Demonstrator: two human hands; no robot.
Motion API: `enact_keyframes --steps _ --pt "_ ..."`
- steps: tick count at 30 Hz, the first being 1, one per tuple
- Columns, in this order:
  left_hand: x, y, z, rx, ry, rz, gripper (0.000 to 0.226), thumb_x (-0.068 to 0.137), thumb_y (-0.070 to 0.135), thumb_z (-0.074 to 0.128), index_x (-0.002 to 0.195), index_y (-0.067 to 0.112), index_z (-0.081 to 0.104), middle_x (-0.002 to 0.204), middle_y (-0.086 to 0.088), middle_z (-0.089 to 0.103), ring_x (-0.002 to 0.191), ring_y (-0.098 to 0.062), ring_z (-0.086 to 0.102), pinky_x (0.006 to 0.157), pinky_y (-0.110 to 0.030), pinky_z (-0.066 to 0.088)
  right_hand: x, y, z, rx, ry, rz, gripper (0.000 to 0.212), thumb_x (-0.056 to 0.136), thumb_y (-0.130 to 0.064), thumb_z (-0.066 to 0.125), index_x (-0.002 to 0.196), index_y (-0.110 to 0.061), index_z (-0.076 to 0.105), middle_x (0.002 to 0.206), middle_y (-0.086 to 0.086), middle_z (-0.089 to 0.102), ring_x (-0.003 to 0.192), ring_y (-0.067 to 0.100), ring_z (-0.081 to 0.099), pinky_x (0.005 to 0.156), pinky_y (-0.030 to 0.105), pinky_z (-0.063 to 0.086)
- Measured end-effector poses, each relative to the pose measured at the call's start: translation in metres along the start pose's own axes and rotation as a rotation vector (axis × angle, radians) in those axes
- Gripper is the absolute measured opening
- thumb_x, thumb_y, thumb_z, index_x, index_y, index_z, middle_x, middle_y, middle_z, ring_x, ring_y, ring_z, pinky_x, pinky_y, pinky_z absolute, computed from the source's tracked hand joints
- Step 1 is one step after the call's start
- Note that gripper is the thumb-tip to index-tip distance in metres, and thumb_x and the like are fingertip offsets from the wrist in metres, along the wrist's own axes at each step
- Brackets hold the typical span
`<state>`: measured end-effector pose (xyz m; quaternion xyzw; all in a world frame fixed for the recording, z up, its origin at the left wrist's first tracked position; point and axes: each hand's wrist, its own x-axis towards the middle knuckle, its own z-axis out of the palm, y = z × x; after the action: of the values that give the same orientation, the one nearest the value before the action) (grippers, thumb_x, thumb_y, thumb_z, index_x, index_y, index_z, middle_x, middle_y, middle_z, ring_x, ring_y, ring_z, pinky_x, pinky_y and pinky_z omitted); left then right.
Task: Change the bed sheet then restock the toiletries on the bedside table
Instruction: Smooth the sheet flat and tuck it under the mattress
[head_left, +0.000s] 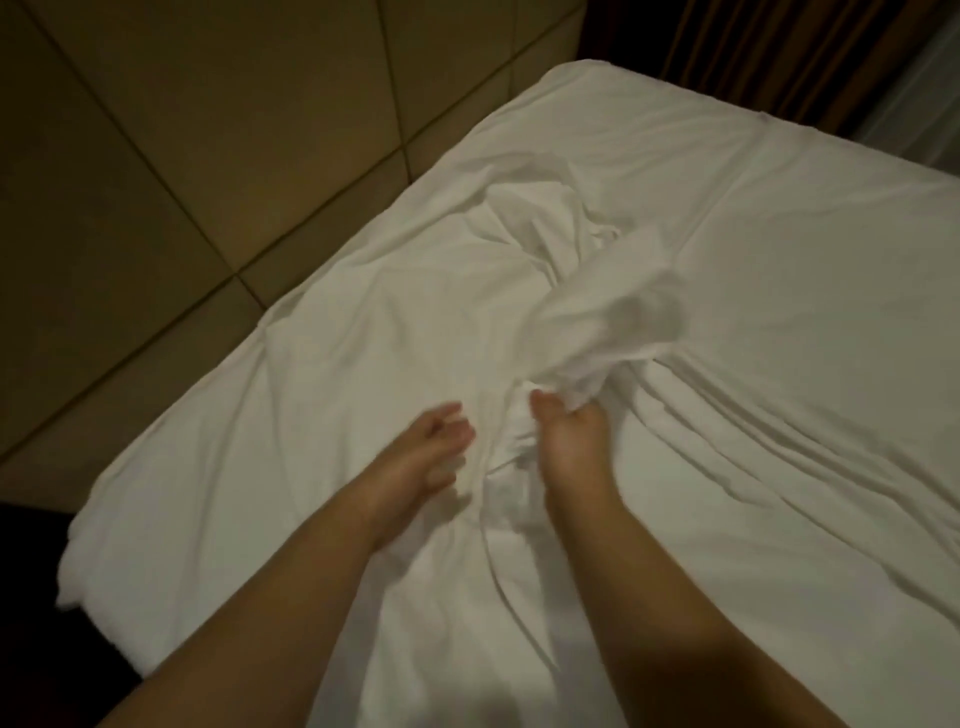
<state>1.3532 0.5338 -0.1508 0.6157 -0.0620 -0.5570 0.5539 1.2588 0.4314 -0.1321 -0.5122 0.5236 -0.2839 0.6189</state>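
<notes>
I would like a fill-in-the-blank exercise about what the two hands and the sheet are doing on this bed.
1. The right hand grips a bunch of the ____ sheet.
2. The left hand holds ____; its fingers lie loose.
3. The padded wall panels are on the ____ side of the picture.

Missing words: white; nothing; left

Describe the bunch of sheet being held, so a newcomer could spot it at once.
Start at the bed, covered in a white sheet beside the tan padded wall. Near its middle, the right hand grips a raised bunch of sheet. Unlike the flat cloth around it, it stands up crumpled, with creases fanning out; the left hand lies beside it, holding nothing.
</notes>
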Motion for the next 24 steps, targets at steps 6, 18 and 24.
enact_keyframes --steps 6,18,24 --pt "-0.001 0.044 -0.048 0.291 0.289 0.105 0.008 0.091 0.013 0.06 0.098 0.014 0.06 0.095 0.001 0.064 0.089 -0.014 0.064 0.081 -0.022 0.052 -0.042 0.009 0.116 -0.666 -0.389 -0.294 0.051 0.087 -0.037 0.03 0.132 -0.027 0.052 0.119 0.004 0.062 0.11 0.023 0.057 0.098 0.036 0.043" --pt "-0.021 -0.041 -0.171 1.107 0.735 -0.234 0.075 0.094 0.053 0.038 0.151 0.024 -0.001 0.159 -0.003 -0.008 0.145 -0.037 -0.003 0.114 -0.053 0.014 -0.03 0.017 0.14 -0.636 0.024 -0.09 0.018 0.094 -0.01 0.042 0.087 -0.001 0.055 0.08 0.011 0.051 0.077 0.026 0.045 0.061 0.028 0.02" --pt "-0.022 -0.033 -0.175 0.75 0.953 -0.189 0.076 0.088 0.038 0.06 0.145 0.005 0.021 0.143 -0.016 0.035 0.126 -0.032 0.043 0.1 -0.039 0.043 0.005 0.003 0.102 -0.223 0.262 0.303 0.025 0.097 -0.012 0.044 0.111 0.0 0.061 0.12 0.037 0.048 0.089 0.024 0.065 0.044 0.016 0.042"
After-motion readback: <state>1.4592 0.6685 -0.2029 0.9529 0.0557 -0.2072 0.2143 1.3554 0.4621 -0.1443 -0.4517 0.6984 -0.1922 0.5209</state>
